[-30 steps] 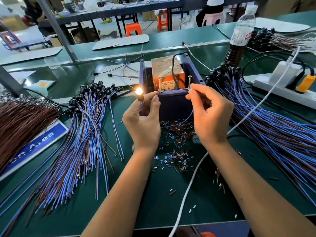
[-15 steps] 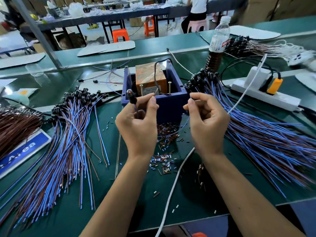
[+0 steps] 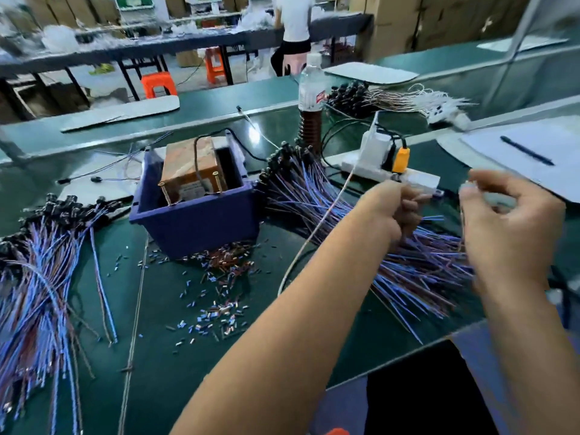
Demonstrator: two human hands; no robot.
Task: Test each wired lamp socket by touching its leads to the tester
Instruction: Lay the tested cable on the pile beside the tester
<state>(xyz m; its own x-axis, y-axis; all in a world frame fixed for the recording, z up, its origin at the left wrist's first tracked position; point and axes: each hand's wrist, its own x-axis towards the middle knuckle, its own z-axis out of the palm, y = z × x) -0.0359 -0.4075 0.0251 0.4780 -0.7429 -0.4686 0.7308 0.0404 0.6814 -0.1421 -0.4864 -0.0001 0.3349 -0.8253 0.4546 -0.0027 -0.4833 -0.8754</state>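
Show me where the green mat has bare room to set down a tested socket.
Barest: the near strip of the green mat, between the left wire bundle and the left forearm. Crowded: before the blue bin, wire clippings; to its right, the right wire bundle.

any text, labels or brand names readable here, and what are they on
Nothing reads clearly at this moment.
Bottle: white label with a red mark, too blurred to read.
Tester in the blue bin: pale label on its front, print too small to read.
Green sign on the far wall: lettering blurred.
Paper under the pen: no writing visible.
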